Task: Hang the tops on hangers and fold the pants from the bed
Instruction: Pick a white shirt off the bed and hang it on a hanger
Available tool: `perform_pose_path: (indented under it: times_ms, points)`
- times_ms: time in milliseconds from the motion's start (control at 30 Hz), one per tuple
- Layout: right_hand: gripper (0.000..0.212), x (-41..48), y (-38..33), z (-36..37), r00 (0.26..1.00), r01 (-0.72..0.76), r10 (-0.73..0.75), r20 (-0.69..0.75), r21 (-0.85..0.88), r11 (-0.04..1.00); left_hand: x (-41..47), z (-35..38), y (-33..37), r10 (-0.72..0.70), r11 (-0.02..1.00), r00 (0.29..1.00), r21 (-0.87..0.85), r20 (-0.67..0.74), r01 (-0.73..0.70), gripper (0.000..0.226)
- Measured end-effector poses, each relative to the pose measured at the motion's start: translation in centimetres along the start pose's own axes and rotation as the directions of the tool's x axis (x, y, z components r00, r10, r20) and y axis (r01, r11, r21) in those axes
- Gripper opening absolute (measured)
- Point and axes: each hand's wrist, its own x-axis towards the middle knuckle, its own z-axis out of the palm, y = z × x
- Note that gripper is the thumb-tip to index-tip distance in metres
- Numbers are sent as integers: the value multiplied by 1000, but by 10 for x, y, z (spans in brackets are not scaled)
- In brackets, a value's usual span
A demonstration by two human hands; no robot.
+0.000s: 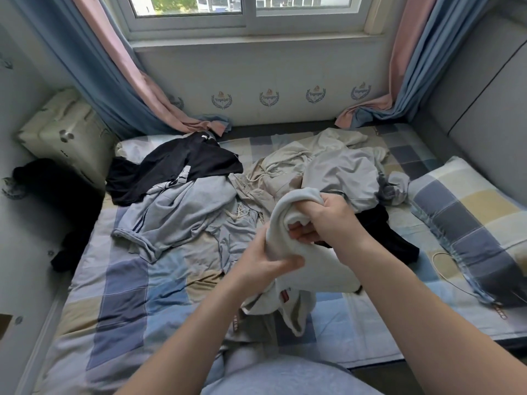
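A white garment (313, 269) hangs bunched above the checked bed (125, 297), in front of me. My left hand (265, 263) grips its lower fold from the left. My right hand (325, 220) clutches the upper part, fingers curled into the cloth. Behind them lies a heap: a black top (176, 166) at the back left, a light grey garment with dark stripes (176, 215) in the middle, a beige drawstring piece (285, 163) and a pale grey top (342, 172) to the right. A black garment (393, 235) lies under my right forearm. No hanger is in view.
A checked pillow (467, 223) lies at the right edge of the bed. A cream cushion (68, 132) and a dark bundle (57, 201) sit at the left wall. Curtains (119, 81) hang at both sides of the window. A thin cord (439, 269) lies near the pillow.
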Motion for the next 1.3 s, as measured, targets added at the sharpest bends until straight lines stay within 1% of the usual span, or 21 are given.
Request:
perform_pose_path:
  times_ms: [33,100,167,267,333,367,433,500,533,600,667,700,800,900,967,1000,1067,1133,1167,1200,1300]
  points:
    - [20,-2,-3,2,999,-11,11,40,3,1000,1,7,0,29,1000,1000,6,-3,-29,68]
    - [17,-4,-7,3,994,-26,26,104,-2,1000,3,17,4,51,997,995,61,-88,-45,58]
    - [13,-5,-9,1,991,-36,35,127,4,999,7,18,6,68,993,975,107,-213,-46,47]
    - [15,-7,-8,-8,987,-37,27,159,57,998,13,7,5,62,993,952,117,-298,-29,28]
    - [18,-9,-1,-13,988,-10,-5,154,98,995,15,1,6,-23,999,932,36,-362,39,27]
    - [17,-10,4,-15,992,21,-33,121,99,995,17,-2,6,-86,996,904,-5,-419,92,29]
    - [9,-13,16,-17,993,81,-87,76,79,994,23,-8,6,-242,970,812,-106,-531,219,31]
    - [1,-17,32,-15,988,75,-76,137,8,997,30,-15,8,-389,921,723,-263,-572,287,32]
    - [3,-18,43,-14,983,49,-37,182,-63,997,33,-18,10,-451,890,697,-339,-558,305,38]
    - [7,-19,66,-9,970,4,65,235,-280,960,34,-23,17,-551,811,683,-500,-479,303,45]
    - [27,-18,90,-3,972,-15,130,196,-498,867,33,-24,27,-610,718,686,-643,-398,266,44]
    - [41,-17,100,0,975,-33,149,165,-555,831,33,-24,32,-628,675,685,-697,-370,243,43]
    - [76,-18,113,12,981,-96,171,94,-532,841,33,-21,45,-661,579,681,-791,-315,196,43]
    - [88,-15,117,29,981,-121,183,70,-519,846,33,-12,57,-674,476,696,-866,-248,151,46]
    - [86,-11,119,40,987,-124,160,17,-554,823,34,-7,63,-683,414,693,-904,-229,109,47]
    - [79,-10,121,43,990,-127,139,-23,-569,813,34,-5,65,-685,391,693,-916,-223,92,48]
    - [54,-6,123,45,991,-130,90,-97,-620,774,33,-4,69,-682,368,701,-926,-209,83,49]
    - [27,-3,125,40,990,-130,67,-121,-652,747,32,-7,70,-680,364,704,-927,-203,85,51]
    - [20,-2,125,37,991,-127,65,-118,-649,750,32,-10,70,-678,365,706,-927,-204,83,52]
    - [16,-2,125,34,992,-118,64,-108,-635,763,33,-13,70,-675,369,707,-926,-210,77,53]
    - [29,-5,124,28,994,-83,32,-101,-552,829,34,-22,70,-646,394,733,-916,-213,81,54]
